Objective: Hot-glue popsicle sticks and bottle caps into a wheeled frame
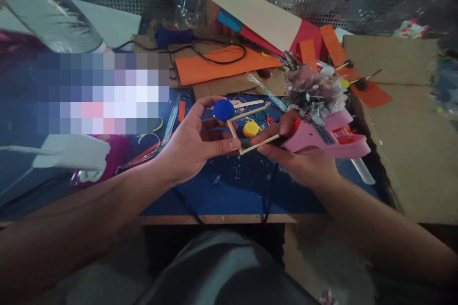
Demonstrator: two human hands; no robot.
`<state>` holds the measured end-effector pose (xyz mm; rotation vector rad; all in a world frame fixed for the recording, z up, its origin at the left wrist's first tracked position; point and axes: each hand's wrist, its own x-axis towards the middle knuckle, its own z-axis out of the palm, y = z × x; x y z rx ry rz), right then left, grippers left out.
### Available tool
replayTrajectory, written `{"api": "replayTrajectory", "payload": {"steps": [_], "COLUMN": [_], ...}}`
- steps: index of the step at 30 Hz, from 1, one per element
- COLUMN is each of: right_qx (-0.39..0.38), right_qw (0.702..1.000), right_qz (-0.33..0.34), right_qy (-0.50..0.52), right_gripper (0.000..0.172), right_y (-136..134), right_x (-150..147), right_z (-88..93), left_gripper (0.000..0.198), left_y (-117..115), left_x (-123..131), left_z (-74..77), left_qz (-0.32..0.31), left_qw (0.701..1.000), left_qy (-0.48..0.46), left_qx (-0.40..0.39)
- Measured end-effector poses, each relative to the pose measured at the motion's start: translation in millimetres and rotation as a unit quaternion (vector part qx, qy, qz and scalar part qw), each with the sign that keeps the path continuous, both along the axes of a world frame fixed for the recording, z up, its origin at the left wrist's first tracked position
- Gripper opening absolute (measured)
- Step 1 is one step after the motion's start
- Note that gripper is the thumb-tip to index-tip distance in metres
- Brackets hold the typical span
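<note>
My left hand [193, 145] pinches the corner of a small frame of thin wooden sticks [234, 131] between thumb and fingers. A round blue bottle cap [223, 110] sits at the frame's upper left corner, beside my left fingertips. From the right, my right hand [296, 150] is closed around the lower stick of the same frame, thumb below and fingers above. A yellow cap [251, 128] shows between the two long sticks; I cannot tell whether it is attached. Just beyond my right hand stands a pink tape dispenser [322, 138], with crumpled clear plastic [315, 88] behind it.
Orange paper [214, 69] and cardboard [397, 143] lie at the back and right. A blue-handled tool [174, 35] with a black cable rests behind. At left are a white charger [77, 155] and a large clear bottle [50, 7]. Scraps dot the blue tabletop [229, 195].
</note>
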<state>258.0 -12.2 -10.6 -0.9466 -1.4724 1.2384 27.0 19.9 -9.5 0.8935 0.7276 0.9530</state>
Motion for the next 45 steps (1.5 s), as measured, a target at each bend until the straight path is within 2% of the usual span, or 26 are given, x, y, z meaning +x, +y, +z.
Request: {"api": "replayTrajectory", "payload": {"steps": [3, 10, 23, 28, 33, 39, 45], "right_qx": [0.004, -0.007, -0.011, -0.044, -0.043, -0.022, -0.044], "right_qw": [1.000, 1.000, 1.000, 0.999, 0.998, 0.998, 0.998], "right_qz": [-0.001, 0.003, 0.002, 0.011, -0.019, -0.055, -0.044], "right_qy": [0.000, 0.016, -0.015, 0.010, 0.049, 0.001, -0.020], "right_gripper": [0.035, 0.036, 0.038, 0.049, 0.053, 0.044, 0.056], "right_y": [0.9, 0.7, 0.1, 2.3, 5.8, 8.6, 8.6], "right_x": [0.5, -1.1, 0.0, -1.6, -0.1, 1.3, -3.0], "right_z": [-1.6, 0.2, 1.4, 6.1, 2.9, -4.5, -4.8], "left_gripper": [0.091, 0.084, 0.082, 0.088, 0.087, 0.084, 0.071], "left_y": [-0.2, 0.4, -0.6, -1.3, -0.8, -0.3, 0.0], "left_x": [0.7, 0.4, -1.1, -2.7, -1.5, -1.8, -2.7], "left_z": [1.1, -2.3, -3.3, -3.4, -2.0, 1.0, -2.6], "left_qz": [0.002, 0.000, -0.001, 0.002, 0.026, 0.081, 0.091], "left_qw": [1.000, 1.000, 1.000, 1.000, 0.999, 0.996, 0.994], "left_qy": [0.003, -0.007, -0.007, -0.005, -0.025, 0.003, 0.051], "left_qx": [-0.006, -0.003, 0.016, 0.031, 0.035, 0.033, 0.036]}}
